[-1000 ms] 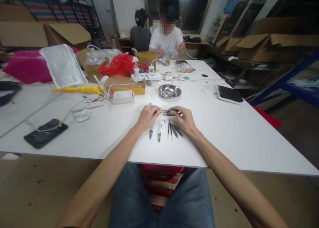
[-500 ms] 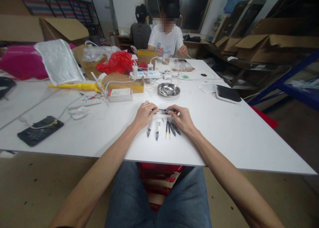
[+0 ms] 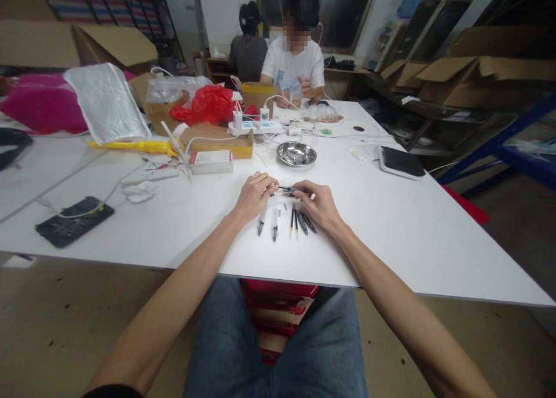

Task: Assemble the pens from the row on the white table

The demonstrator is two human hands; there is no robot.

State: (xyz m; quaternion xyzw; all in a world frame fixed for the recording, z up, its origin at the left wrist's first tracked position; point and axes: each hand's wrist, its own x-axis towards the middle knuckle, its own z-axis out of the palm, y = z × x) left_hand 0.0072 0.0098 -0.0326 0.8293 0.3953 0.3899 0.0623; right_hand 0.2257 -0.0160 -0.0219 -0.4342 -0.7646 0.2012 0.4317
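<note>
Slim pen parts (image 3: pixel 285 187), pinched in both left hand (image 3: pixel 254 197) and right hand (image 3: pixel 319 203) above the desk (image 3: pixel 399 230), call for straight, gentle alignment.

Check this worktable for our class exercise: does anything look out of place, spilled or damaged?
The crumpled white wad on the white tabletop, left of the left hand, looks out of place: it resembles litter, whereas the clear slim pen barrels lie roughly parallel. I see no spill or obvious damage.
</note>
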